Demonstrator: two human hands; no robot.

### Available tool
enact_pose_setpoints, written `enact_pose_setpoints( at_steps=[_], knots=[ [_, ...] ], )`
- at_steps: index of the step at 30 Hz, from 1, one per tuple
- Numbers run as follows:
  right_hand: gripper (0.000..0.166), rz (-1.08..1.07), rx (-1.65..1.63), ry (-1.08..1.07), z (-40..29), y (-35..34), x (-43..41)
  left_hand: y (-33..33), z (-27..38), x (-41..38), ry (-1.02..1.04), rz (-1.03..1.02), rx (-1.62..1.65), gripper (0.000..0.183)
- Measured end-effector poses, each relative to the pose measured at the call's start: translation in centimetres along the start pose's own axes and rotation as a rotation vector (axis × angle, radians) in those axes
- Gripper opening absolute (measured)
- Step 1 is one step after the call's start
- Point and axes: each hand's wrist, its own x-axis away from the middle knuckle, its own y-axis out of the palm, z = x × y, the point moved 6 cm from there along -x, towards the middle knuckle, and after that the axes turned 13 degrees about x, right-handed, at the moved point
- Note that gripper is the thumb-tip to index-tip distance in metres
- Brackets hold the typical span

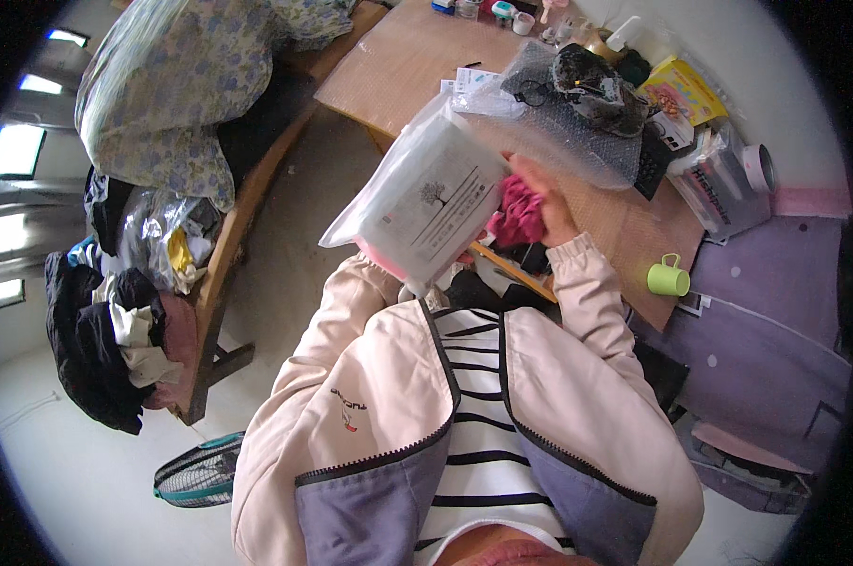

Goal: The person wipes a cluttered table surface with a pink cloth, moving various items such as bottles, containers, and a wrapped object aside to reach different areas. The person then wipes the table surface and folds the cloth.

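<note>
A white, frosted plastic bag [433,194] with a printed tree and lines of writing is held up, tilted, in front of my chest. My left hand [464,258] is mostly hidden behind it, gripping from below, with a little skin showing at the lower edge. Crumpled magenta cloth [517,212] is bunched in my right hand [550,201], right against the bag's right edge. Whether the cloth reaches inside the bag, I cannot tell.
Ahead stands a table [398,71] covered with bubble wrap. A patterned cap [596,88], a yellow box [683,92] and a green mug [669,278] rest on it. Clothes [108,339] lie on a wooden-edged bed [217,276] at left, near a racket-like object [200,472].
</note>
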Motion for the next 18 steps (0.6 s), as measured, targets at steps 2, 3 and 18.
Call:
enact_pose_setpoints(
  at_steps=[2, 3, 18],
  knots=[
    [0.044, 0.043, -0.395, 0.041, -0.2, -2.3, -0.3, 0.0, -0.4, 0.7, 0.008, 0.002, 0.012, 0.055],
    [0.048, 0.08, -0.59, 0.057, -0.5, -3.2, 0.0, 0.1, -0.8, 0.7, -0.002, -0.01, 0.019, 0.055],
    [0.044, -0.265, 1.217, -1.254, -7.7, 16.4, 9.4, -1.3, 0.6, 4.1, 0.156, 0.057, 0.021, 0.055]
  ],
)
